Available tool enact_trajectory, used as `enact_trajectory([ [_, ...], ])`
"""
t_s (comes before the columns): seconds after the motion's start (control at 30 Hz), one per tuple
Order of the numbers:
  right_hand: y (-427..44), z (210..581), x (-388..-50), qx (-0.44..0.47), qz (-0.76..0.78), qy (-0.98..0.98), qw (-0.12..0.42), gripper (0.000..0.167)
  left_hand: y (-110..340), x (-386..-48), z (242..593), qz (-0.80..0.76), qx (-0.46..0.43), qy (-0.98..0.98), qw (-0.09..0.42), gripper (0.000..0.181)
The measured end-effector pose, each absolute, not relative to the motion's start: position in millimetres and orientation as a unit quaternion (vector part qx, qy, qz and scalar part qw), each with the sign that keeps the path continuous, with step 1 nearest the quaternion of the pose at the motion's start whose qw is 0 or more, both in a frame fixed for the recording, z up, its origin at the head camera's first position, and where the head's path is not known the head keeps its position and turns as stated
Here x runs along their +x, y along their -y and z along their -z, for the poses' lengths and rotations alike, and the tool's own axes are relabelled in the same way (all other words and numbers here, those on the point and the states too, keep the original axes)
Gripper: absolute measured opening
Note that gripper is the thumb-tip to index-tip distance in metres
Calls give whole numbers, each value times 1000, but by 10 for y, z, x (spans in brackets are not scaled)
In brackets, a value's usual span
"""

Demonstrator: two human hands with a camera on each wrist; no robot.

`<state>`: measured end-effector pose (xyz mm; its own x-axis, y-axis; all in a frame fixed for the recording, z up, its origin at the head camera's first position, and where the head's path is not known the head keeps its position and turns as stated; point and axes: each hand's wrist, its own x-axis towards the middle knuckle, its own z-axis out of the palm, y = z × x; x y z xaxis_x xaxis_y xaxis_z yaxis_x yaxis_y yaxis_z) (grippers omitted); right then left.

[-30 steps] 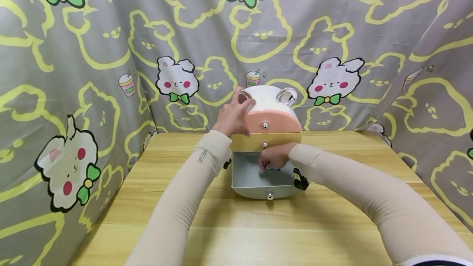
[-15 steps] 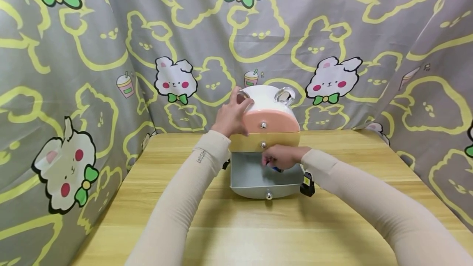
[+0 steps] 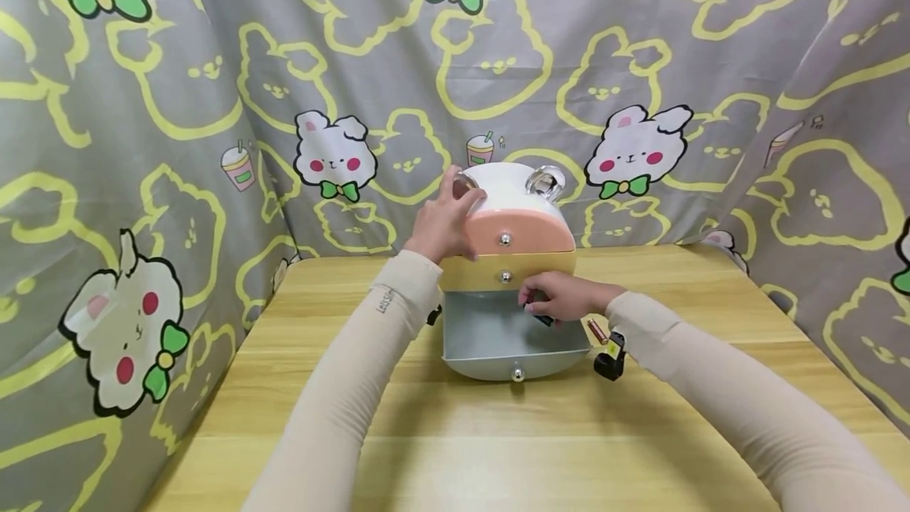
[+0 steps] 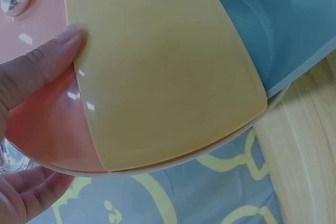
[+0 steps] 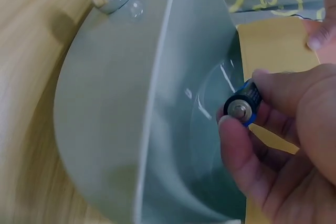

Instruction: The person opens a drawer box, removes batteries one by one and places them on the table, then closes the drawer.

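Observation:
A small drawer cabinet (image 3: pixel 522 196) with a white top and silver ear-like loops stands on the table. Its pink drawer (image 3: pixel 529 234) and yellow drawer (image 3: pixel 472 272) are in; the grey-blue bottom drawer (image 3: pixel 483 334) is pulled out. At the cabinet's upper left side, my left hand (image 3: pixel 446 220) grips it. The left wrist view shows its thumb (image 4: pixel 47 64) on the front and fingers round the side. Over the open drawer, my right hand (image 3: pixel 565 296) pinches a black and blue battery (image 5: pixel 244 103) between thumb and fingers, its metal end showing.
On the wooden table (image 3: pixel 498 449), right of the open drawer, lies a red battery-like cylinder (image 3: pixel 597 330), partly behind the right wrist's black camera (image 3: pixel 609 358). A patterned grey curtain (image 3: pixel 405 62) surrounds the table at the back and sides.
My right hand has moved right and slightly up from inside the drawer, with the battery in its fingers. The red cylinder has come into view. The left hand has kept its grip.

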<state>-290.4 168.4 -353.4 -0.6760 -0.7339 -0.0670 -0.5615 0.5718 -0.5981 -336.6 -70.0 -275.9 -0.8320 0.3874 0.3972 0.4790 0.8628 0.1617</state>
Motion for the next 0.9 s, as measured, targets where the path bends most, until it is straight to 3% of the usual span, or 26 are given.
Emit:
enact_trajectory([
  [0.27, -1826, 3525, -2853, -341, 324, -867, 166, 12, 737, -3358, 2787, 125, -222, 951, 175, 101],
  [0.9, -2332, 3510, -2803, -254, 410, -869, 108, 17, 699, -3371, 2762, 133, -229, 948, 178, 102],
])
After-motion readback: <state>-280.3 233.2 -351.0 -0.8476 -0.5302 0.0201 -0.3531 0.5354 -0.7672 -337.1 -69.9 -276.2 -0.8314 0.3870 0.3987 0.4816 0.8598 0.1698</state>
